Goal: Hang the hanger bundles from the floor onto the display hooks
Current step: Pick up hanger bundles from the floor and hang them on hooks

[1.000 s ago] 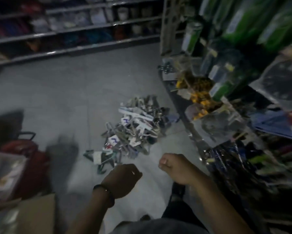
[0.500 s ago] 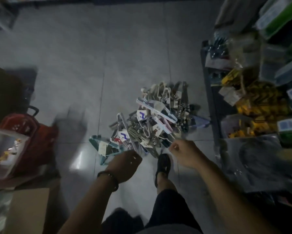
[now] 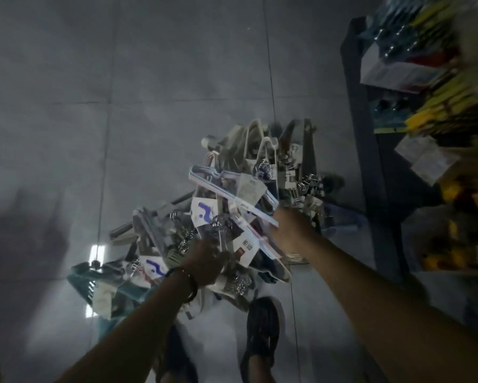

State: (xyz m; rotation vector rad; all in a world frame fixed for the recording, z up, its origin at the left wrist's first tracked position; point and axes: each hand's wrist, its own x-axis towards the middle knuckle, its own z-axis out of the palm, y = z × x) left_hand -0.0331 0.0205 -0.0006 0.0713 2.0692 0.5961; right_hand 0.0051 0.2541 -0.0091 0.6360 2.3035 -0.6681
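Head view: hanger bundles [image 3: 262, 158] in a heap on the tiled floor [image 3: 149, 106], just beside the display rack [image 3: 366, 139] at right. Left hand [image 3: 204, 264] on the heap's near side, right hand [image 3: 290, 230] against a pale bundle [image 3: 232, 196]; fingers buried and blurred, can't tell grip on either. Dark shoe [image 3: 262, 327] just below the heap

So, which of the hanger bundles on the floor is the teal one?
The teal bundle at the near-left end of the pile, left of the left hand. The others look white, grey or pale blue.
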